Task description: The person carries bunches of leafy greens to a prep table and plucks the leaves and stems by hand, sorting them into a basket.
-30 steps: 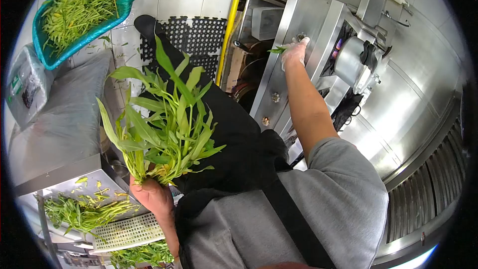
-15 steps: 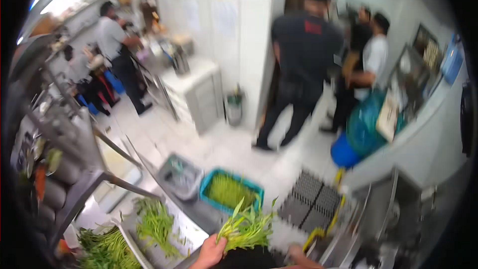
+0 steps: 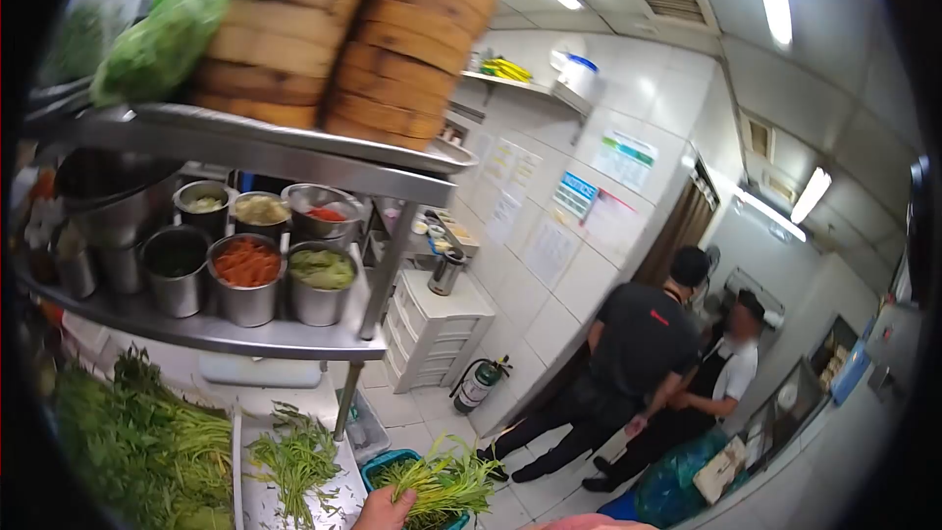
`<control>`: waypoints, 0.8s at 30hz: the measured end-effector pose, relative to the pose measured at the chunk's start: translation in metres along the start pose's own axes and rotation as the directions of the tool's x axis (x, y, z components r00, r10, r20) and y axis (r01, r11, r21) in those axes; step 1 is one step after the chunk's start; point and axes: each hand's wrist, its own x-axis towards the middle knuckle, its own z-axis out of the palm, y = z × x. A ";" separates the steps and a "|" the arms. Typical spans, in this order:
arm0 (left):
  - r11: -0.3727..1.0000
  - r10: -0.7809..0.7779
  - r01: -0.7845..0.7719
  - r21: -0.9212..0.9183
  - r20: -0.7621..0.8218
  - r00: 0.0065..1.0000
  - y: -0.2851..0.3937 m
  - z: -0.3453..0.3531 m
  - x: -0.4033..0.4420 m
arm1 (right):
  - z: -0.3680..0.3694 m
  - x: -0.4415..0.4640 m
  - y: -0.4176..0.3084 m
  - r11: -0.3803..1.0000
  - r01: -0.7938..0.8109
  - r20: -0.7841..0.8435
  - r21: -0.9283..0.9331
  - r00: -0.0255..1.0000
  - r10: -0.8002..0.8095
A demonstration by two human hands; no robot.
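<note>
At the bottom of my feed, just left of centre, I have the left hand (image 3: 386, 510) clamped on a bunch (image 3: 446, 483) of greens, thumb on top and the leafy stalks spreading out to the right. From my seat the bunch overlaps a teal bin (image 3: 376, 461); I can't tell how far above it the stalks hang. Of the right hand (image 3: 594, 523) I get only what may be a sliver of skin on the lower edge, so I can't tell whether it is spread or closed.

Left of the hand, loose greens (image 3: 294, 461) lie on a pale worktop (image 3: 339, 496), and past a white edge I see a bigger heap (image 3: 147, 432). Above these runs a steel shelf (image 3: 186, 336) of pots (image 3: 250, 309), one filled with orange shreds (image 3: 247, 262). Over that, bamboo steamers (image 3: 392, 59) stand in two stacks beside some bagged leaves (image 3: 162, 39). Farther off I can make out an extinguisher (image 3: 478, 385) near a drawer unit (image 3: 437, 324), and two people (image 3: 643, 334) standing close together to the right.
</note>
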 end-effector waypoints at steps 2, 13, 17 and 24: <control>0.999 0.014 -0.011 0.041 -0.067 0.998 0.009 -0.015 -0.004 | -0.009 -0.005 -0.021 0.986 0.071 0.059 -0.152 0.996 -0.063; 0.970 -0.009 -0.020 -0.244 -0.118 0.993 0.018 -0.074 -0.022 | 0.003 -0.060 -0.074 0.230 0.622 0.630 -0.749 0.775 -0.043; 0.979 -0.004 -0.013 -0.203 -0.082 0.997 0.028 -0.077 -0.025 | 0.057 -0.024 -0.032 0.053 0.663 0.522 -0.747 0.634 -0.570; 0.982 0.011 -0.018 -0.189 -0.041 0.999 0.021 -0.081 -0.029 | 0.087 -0.034 -0.049 0.831 0.443 0.438 -0.336 0.855 -0.279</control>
